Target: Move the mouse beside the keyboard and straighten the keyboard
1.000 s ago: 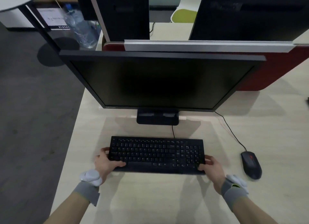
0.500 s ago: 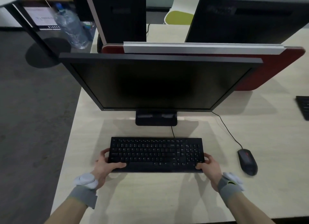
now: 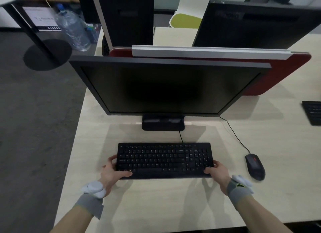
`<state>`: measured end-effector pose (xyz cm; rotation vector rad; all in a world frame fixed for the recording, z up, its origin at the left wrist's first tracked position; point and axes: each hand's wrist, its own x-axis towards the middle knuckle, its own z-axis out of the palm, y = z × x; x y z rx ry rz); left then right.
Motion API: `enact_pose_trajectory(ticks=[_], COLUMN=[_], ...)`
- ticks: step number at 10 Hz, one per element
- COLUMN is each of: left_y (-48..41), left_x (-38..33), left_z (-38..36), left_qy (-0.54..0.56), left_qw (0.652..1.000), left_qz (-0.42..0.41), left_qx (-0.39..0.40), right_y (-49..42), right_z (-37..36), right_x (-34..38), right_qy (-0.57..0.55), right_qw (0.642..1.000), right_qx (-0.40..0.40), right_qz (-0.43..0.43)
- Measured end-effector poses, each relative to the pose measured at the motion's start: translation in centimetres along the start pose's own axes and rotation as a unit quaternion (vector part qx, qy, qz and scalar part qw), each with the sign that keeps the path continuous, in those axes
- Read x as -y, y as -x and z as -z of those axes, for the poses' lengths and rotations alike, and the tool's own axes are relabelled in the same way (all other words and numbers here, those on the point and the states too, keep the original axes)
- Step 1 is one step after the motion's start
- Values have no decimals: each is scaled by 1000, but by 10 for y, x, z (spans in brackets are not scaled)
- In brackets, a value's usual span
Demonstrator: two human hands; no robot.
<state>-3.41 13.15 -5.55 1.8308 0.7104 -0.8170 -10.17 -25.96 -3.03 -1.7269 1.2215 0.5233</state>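
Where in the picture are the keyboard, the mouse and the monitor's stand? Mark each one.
keyboard (image 3: 165, 160): head view, on the middle rows of keys.
mouse (image 3: 255, 166): head view, on the middle of its black back.
monitor's stand (image 3: 163, 122): head view, on the flat base under the screen.

Pale wood-grain desk (image 3: 156, 203) fills centre and right of frame. On it: black keyboard (image 3: 164, 160) lower centre, black mouse (image 3: 254, 166) w/ cable just right of it, monitor stand (image 3: 163, 122) mid-frame behind the kbd, 2nd keyboard (image 3: 312, 112) cut off at right edge. Red divider (image 3: 278, 76) along desk's back edge.
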Motion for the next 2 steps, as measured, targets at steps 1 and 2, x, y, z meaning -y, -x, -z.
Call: enact_pose_trajectory(ticks=[1,2], left_y=[20,44], left_x=[-12,-22], left_z=[-5,-16], left_qy=[-58,-102], left_qw=[998,991], left_qz=[-1,19], left_qx=[-16,-84], right_y=[7,8], right_z=[-1,1], right_x=[-1,-7], right_qy=[114,182], right_qw=[993,983], right_qx=[-2,6], right_qz=[5,4])
